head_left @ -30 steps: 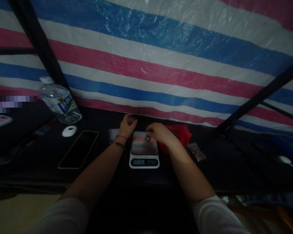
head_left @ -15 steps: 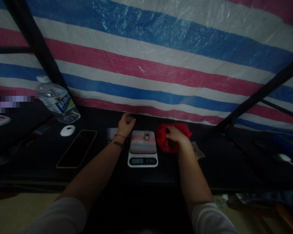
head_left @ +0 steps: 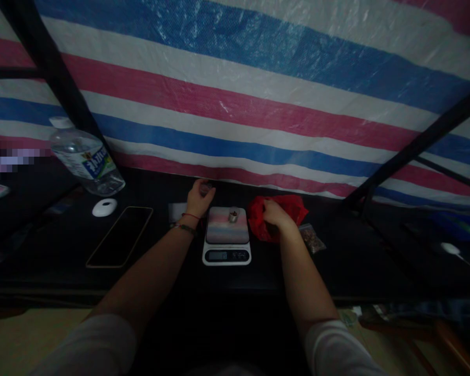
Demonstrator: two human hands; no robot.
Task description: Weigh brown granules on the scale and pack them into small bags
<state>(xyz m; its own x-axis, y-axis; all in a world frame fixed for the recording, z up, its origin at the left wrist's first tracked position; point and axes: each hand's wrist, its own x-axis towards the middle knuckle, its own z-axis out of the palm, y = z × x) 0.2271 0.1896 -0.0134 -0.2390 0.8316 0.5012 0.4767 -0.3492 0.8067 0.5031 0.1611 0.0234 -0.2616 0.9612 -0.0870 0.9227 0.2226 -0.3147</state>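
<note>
My left hand [head_left: 199, 199] is closed round a small clear round container [head_left: 206, 188], just behind the scale. A white kitchen scale [head_left: 227, 255] with a pink-and-blue platform sits between my hands. Near the back of its platform stands a small clear cup [head_left: 233, 215] with a little brown matter inside. My right hand [head_left: 277, 215] is at the mouth of a crumpled red plastic bag [head_left: 295, 206], with curled fingers partly hidden in it. What they pinch cannot be made out. Beside my right wrist lies a small clear bag of brown bits [head_left: 312, 238].
To the left are a dark phone [head_left: 120, 236], a white oval case [head_left: 104, 207] and a large clear bottle [head_left: 88, 159]. A striped plastic sheet [head_left: 227, 109] hangs behind the black table. Dark metal poles [head_left: 407, 149] slant at both sides. A white cable plug [head_left: 450, 249] lies far right.
My right hand has shifted slightly left at the red bag, and more of the small clear bag shows. My left hand keeps its hold. The whole view has shifted a little.
</note>
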